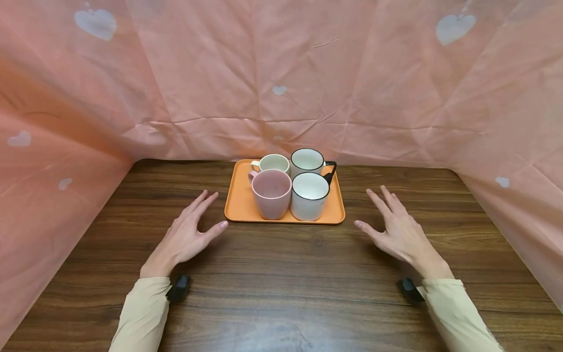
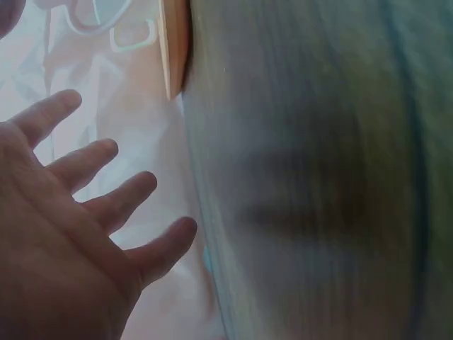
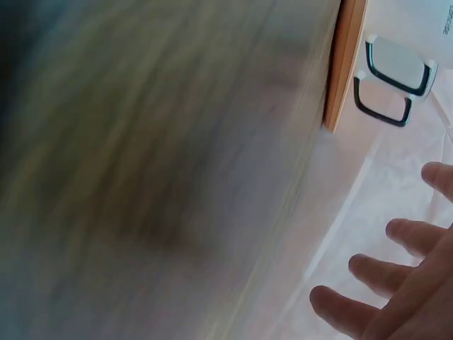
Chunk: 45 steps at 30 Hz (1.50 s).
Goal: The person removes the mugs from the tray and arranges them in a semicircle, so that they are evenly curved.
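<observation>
An orange tray (image 1: 239, 198) lies at the far side of the table with several mugs upright on it. At its front left stands a pink mug (image 1: 271, 203), with a cream mug (image 1: 274, 162) behind it. On the right are a white mug with a dark rim (image 1: 309, 204) and, behind, a similar white mug (image 1: 307, 159); black handles (image 3: 386, 106) point right. My left hand (image 1: 186, 234) hovers left of the tray, fingers spread, holding nothing. Mirroring it, my right hand (image 1: 401, 233) hangs off the tray's right side, fingers extended, also holding nothing.
The dark wood table (image 1: 281, 278) reaches from my sleeves to the back. Pink cloth (image 1: 281, 63) with white hearts rises behind it and along both sides, close past the tray's far edge. Each wrist carries a small black camera (image 1: 179, 288).
</observation>
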Each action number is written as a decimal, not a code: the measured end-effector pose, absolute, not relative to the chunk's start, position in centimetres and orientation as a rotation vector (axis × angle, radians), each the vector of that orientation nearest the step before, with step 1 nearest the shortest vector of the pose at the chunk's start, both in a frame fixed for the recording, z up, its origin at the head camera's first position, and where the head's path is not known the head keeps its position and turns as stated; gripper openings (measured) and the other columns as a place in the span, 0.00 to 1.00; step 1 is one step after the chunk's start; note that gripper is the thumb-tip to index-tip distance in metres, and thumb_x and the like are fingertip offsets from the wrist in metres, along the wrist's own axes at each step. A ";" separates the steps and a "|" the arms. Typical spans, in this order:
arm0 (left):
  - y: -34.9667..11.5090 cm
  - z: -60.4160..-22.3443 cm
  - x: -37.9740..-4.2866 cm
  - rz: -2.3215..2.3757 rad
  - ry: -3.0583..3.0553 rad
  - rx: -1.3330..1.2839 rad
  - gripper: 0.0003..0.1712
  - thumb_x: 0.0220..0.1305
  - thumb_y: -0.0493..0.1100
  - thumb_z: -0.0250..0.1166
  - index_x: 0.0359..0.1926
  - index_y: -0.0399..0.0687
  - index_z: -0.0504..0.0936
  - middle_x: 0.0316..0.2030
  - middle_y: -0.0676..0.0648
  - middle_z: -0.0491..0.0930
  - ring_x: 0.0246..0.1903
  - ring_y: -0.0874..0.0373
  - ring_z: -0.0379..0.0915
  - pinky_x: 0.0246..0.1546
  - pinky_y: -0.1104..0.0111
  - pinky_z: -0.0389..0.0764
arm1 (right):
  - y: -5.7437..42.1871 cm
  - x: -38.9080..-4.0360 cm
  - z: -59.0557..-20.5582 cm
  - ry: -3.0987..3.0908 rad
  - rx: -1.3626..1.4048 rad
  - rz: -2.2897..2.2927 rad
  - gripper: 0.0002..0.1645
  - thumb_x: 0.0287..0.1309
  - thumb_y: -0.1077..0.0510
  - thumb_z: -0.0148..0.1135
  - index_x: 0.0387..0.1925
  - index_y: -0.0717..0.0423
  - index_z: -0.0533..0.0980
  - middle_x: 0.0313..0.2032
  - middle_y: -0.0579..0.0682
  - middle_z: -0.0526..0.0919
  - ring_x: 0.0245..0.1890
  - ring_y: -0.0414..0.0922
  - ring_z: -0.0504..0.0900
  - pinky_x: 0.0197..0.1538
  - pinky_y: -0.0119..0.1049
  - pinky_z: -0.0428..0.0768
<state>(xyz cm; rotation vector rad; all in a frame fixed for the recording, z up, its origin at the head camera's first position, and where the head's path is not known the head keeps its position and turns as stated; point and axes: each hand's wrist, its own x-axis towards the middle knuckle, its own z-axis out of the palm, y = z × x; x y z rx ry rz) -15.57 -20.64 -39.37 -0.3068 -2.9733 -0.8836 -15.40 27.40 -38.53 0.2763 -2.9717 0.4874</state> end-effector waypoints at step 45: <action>-20.2 -41.0 -24.4 -0.923 -3.281 -0.475 0.67 0.55 0.70 0.71 0.83 0.50 0.44 0.82 0.35 0.36 0.81 0.34 0.23 0.78 0.37 0.34 | 22.8 -22.7 -38.4 -2.864 0.655 1.052 0.47 0.67 0.44 0.65 0.81 0.44 0.55 0.79 0.53 0.59 0.76 0.60 0.63 0.69 0.64 0.71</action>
